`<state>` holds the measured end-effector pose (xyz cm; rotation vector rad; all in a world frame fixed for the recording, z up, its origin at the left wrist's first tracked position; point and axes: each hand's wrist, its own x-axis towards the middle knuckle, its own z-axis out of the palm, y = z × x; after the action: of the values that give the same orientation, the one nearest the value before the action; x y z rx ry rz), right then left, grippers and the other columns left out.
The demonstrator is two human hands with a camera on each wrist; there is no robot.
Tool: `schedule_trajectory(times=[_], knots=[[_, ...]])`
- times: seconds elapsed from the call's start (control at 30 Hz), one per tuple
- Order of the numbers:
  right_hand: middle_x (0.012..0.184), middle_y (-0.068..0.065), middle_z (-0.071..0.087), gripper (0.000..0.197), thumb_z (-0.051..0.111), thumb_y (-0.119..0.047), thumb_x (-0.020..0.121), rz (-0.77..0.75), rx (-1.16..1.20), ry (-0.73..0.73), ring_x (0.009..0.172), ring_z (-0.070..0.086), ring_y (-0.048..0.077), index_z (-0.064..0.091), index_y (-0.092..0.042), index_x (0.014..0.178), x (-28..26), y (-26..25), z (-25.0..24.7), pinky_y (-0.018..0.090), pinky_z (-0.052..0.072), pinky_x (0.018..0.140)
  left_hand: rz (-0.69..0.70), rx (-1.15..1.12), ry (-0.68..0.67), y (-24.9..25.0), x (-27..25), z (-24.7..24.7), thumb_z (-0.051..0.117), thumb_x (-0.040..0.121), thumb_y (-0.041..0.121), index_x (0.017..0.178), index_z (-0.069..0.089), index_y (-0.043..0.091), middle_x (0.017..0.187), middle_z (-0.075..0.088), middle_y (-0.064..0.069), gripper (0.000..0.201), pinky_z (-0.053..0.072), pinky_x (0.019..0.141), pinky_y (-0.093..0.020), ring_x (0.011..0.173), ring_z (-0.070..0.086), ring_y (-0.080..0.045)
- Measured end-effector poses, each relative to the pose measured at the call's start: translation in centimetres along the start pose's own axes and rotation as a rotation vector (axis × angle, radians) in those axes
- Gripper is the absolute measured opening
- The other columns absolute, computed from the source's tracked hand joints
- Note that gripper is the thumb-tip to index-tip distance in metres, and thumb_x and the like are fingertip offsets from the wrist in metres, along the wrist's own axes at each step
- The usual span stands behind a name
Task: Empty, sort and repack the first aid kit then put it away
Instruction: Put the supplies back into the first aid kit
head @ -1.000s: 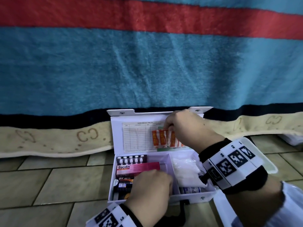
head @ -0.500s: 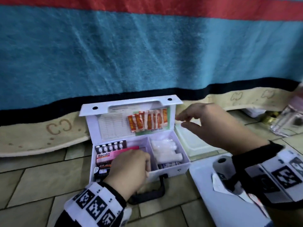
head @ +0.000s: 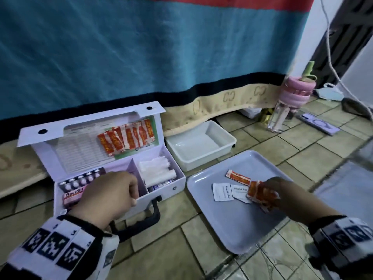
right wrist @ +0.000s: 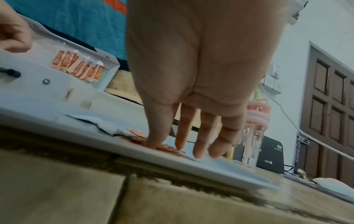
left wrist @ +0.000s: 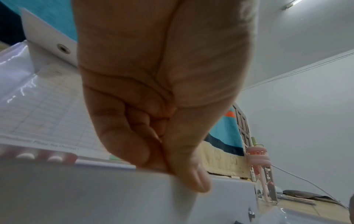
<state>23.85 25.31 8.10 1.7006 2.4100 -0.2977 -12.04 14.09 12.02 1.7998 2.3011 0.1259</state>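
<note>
1. The first aid kit (head: 113, 158) is a white, hard-sided rectangular case standing open on the glazed tile floor (head: 201, 249), its lid leaning back against a fuzzy blanket (head: 141, 47) striped teal, black and red.
2. Inside the lid a clear sleeve holds a gridded paper sheet and a fanned row of orange-and-white plaster packets (head: 127, 136).
3. The left compartment holds a foil blister strip (head: 80, 179) with domed white pills and a pink carton (head: 71, 196) marked "Bacidin"; the right compartment holds crinkled clear-wrapped white rolls (head: 157, 168).
4. The left hand (head: 110, 196) grips the kit's front wall, fingers curled inside and thumb pressed on the outer face, as the left wrist view shows.
5. The right hand (head: 282, 194) is spread, fingers straight and pointing down, fingertips (right wrist: 153, 144) pressing a small bunch of orange plasters (head: 260, 194) onto a smooth, flat, round-cornered grey tray (head: 232, 229) just right of the kit.
6. On the tray lie one more orange packet (head: 238, 176) and two square white alcohol pad sachets (head: 223, 191), the right one partly under the bunch.
7. A deeper white plastic tub (head: 201, 146) stands behind the tray, beside the kit.
8. Farther right stand a clear bottle (head: 290, 104) with a ridged pink top and a flat lilac phone (head: 319, 124).
</note>
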Motion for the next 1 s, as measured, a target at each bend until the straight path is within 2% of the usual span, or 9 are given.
schedule_trajectory(times=[0.17,0.33,0.5,0.6,0.67,0.77,0.9,0.97,1.0], knots=[[0.149,-0.024,0.026,0.072,0.05,-0.01,0.082,-0.111,-0.06,0.009,0.135,0.033,0.011,0.029,-0.049,0.14,0.5,-0.4,0.5,0.034,0.037,0.105,-0.021,-0.027,-0.029,0.0,0.2,0.0,0.068,0.078,0.018,0.061,0.06,0.031,0.064,0.059,0.02,0.023,0.042,0.063,-0.024,0.072,0.054,0.001],[0.123,-0.018,0.05,0.061,0.042,-0.008,0.086,-0.203,-0.176,0.017,0.117,0.042,0.012,0.04,-0.05,0.129,1.7,-0.7,-0.1,0.028,0.036,0.093,-0.028,-0.034,-0.011,0.2,0.0,0.0,0.069,0.078,0.019,0.062,0.059,0.03,0.066,0.059,0.019,0.021,0.044,0.067,-0.025,0.072,0.053,0.0],[0.108,-0.016,0.057,0.036,0.05,-0.012,0.088,-0.227,-0.138,-0.03,0.103,0.054,0.006,0.059,-0.041,0.106,3.0,-0.1,-0.4,0.017,0.04,0.085,-0.044,-0.067,0.0,0.2,-0.1,0.1,0.07,0.077,0.02,0.063,0.06,0.029,0.066,0.059,0.018,0.019,0.046,0.069,-0.024,0.074,0.055,0.0],[0.099,-0.017,0.056,0.021,0.056,-0.017,0.088,-0.26,-0.109,0.013,0.099,0.056,0.004,0.065,-0.032,0.099,3.3,-0.4,-0.8,0.011,0.034,0.075,-0.059,-0.084,0.002,0.1,-0.1,0.3,0.07,0.078,0.019,0.063,0.06,0.029,0.068,0.059,0.019,0.02,0.046,0.07,-0.024,0.077,0.056,-0.003],[0.094,-0.019,0.051,0.017,0.058,-0.016,0.088,-0.287,-0.097,0.056,0.098,0.054,0.003,0.066,-0.03,0.096,3.4,-0.8,-1.0,0.009,0.03,0.072,-0.068,-0.094,0.003,0.0,0.0,0.4,0.07,0.078,0.019,0.064,0.061,0.029,0.068,0.059,0.018,0.019,0.045,0.07,-0.024,0.077,0.056,-0.003],[0.083,-0.02,0.052,0.017,0.057,-0.016,0.09,-0.271,0.024,0.149,0.073,0.049,-0.006,0.058,-0.032,0.085,3.3,-1.6,-1.7,0.005,0.035,0.065,-0.072,-0.106,0.013,-0.2,0.1,0.7,0.069,0.077,0.018,0.064,0.061,0.028,0.064,0.06,0.018,0.019,0.042,0.064,-0.023,0.069,0.053,0.005],[0.072,-0.015,0.057,0.031,0.054,-0.009,0.091,-0.226,0.26,0.225,0.061,0.051,-0.002,0.051,-0.035,0.074,3.1,-3.2,-3.5,0.008,0.037,0.055,-0.079,-0.084,0.031,-0.3,0.1,0.8,0.068,0.078,0.017,0.065,0.061,0.028,0.062,0.06,0.017,0.018,0.04,0.062,-0.022,0.067,0.052,0.005],[0.063,-0.009,0.059,0.02,0.053,-0.02,0.093,-0.259,0.381,0.206,0.055,0.052,0.002,0.055,-0.032,0.077,3.0,-4.4,-4.6,0.012,0.04,0.055,-0.081,-0.069,0.044,-0.1,-0.2,0.8,0.067,0.078,0.017,0.065,0.06,0.029,0.063,0.059,0.017,0.019,0.039,0.061,-0.023,0.069,0.053,0.002],[0.062,-0.006,0.059,0.014,0.051,-0.037,0.092,-0.273,0.452,0.174,0.055,0.052,0.003,0.058,-0.03,0.082,2.9,-5.3,-5.2,0.015,0.041,0.057,-0.084,-0.06,0.056,0.0,-0.4,0.9,0.065,0.078,0.017,0.065,0.059,0.029,0.064,0.06,0.017,0.02,0.038,0.06,-0.022,0.071,0.055,0.0]])
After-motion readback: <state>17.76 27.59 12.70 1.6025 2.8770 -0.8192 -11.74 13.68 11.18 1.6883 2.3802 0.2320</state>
